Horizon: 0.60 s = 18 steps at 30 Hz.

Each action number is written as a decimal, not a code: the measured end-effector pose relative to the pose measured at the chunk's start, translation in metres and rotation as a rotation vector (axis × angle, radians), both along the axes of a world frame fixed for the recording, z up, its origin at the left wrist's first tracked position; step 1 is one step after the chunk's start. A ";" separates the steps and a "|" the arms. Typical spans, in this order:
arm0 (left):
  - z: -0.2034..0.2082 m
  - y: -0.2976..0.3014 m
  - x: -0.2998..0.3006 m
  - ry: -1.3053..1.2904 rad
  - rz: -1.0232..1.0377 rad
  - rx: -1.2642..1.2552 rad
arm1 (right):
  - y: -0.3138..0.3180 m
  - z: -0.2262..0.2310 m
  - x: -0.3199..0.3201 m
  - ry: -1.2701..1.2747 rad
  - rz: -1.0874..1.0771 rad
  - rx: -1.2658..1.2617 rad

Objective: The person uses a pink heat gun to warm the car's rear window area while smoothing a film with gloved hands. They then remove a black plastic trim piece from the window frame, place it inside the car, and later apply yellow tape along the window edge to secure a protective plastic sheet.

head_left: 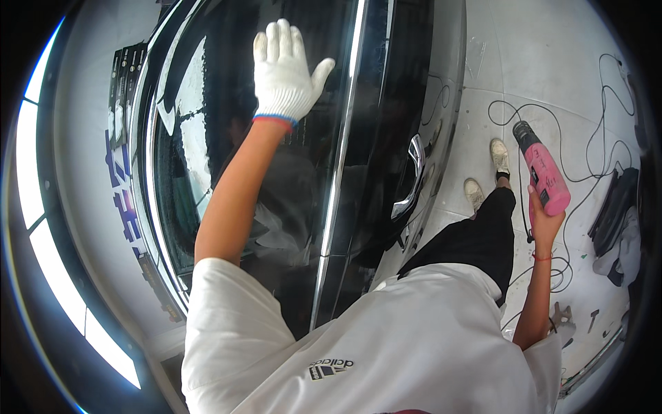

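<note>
My left hand (pixel 284 72) wears a white knitted glove with a red and blue cuff. It is open, palm toward the dark glass of a car's side window (pixel 296 172), fingers stretched upward and thumb out to the right. Whether it presses on the glass or hovers just over it, I cannot tell. Bare, my right hand (pixel 547 224) grips a pink heat gun (pixel 549 176) out to the right, away from the car. The gun's black nozzle points away from me, toward the upper left. My fingers hide part of its handle.
A chrome strip (pixel 338 172) runs along the car below the window, and a chrome door handle (pixel 412 176) sticks out from the door. A thin black cord (pixel 562 155) loops over the pale floor. Dark and grey cloths (pixel 616 217) lie at the far right, near a small tool (pixel 593 319).
</note>
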<state>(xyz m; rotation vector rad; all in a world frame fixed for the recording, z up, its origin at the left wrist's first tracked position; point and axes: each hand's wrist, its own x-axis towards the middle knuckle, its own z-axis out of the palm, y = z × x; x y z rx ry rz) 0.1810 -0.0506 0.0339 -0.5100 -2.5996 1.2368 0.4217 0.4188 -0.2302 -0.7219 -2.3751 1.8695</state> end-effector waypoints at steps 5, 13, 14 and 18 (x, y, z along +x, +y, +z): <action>-0.020 0.034 -0.061 0.043 0.014 -0.094 | 0.012 0.017 0.032 -0.008 -0.036 0.015; -0.009 0.009 -0.015 0.088 -0.030 0.136 | 0.015 0.043 0.053 -0.013 -0.126 -0.023; 0.005 0.008 0.013 0.052 -0.026 0.144 | 0.013 0.046 0.050 0.001 -0.131 -0.023; 0.055 -0.021 0.095 0.114 0.090 0.258 | 0.014 0.053 0.037 0.089 -0.118 -0.093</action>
